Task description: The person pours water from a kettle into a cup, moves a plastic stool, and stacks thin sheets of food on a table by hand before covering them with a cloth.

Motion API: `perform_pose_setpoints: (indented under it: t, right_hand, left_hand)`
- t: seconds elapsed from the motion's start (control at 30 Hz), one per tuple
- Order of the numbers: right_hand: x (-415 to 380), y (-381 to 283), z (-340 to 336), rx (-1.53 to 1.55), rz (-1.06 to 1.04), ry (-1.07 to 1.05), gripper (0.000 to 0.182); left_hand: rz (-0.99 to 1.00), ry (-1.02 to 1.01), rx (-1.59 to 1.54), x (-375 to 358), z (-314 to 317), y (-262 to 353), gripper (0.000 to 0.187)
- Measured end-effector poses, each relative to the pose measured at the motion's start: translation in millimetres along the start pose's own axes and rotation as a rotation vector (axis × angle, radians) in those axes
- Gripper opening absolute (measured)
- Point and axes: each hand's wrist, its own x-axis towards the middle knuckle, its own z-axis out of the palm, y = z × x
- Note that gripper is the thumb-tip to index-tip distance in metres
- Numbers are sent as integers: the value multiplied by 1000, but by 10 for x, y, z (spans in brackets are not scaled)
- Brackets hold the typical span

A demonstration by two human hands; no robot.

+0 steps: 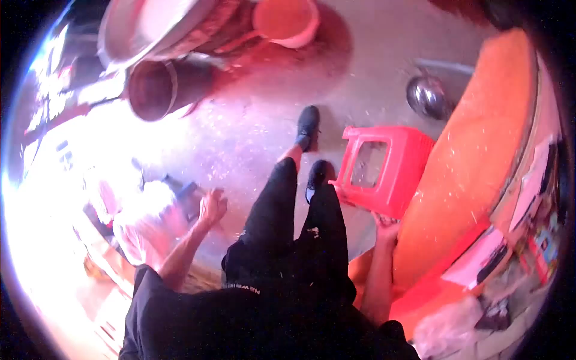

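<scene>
A red plastic stool is tipped on its side to the right of my legs, with the square opening in it showing. My right hand grips its near edge, fingers curled round the plastic. Beside my left thigh hangs my left hand, loosely closed, with nothing visible in it. A pale plastic bag lies on the left, near that forearm.
An orange-covered surface runs along the right, close to the stool. A shiny round metal object is on the floor ahead. A dark bucket lies near a large tub and a red dipper.
</scene>
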Motion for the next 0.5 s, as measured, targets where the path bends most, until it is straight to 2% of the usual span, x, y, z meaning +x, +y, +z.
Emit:
perform_pose_setpoints:
  t: [0.03,0.07,0.1,0.2,0.23,0.3,0.43,0.47,0.5]
  right_hand:
    - [-116,40,194,-30,9,27,83]
    - [-158,26,185,-78,98,-116,89]
    - [-198,49,214,-136,122,-150,89]
    - [-178,100,301,-238,141,-96,85]
    - [-237,210,569,-260,162,-166,85]
    - [-601,111,621,-431,120,-307,85]
    - [-924,182,944,-617,143,-517,80]
    - [-1027,185,958,-691,126,-566,77]
    - [-1189,354,1036,-708,132,-603,77]
  left_hand:
    - [-112,46,-29,-440,-71,4,28]
    - [-180,70,-41,-852,83,-208,28]
    - [-256,61,-55,-1377,283,-403,27]
    - [-524,-81,-271,-2560,597,-267,31]
    - [-569,-132,-364,-2867,758,-295,35]
    - [-671,-132,-481,-3496,1038,-194,38]
    - [-785,-79,-671,-4339,1537,41,51]
    - [-847,-84,-651,-4445,1390,262,48]
    - [-862,-51,-673,-4542,1384,178,48]
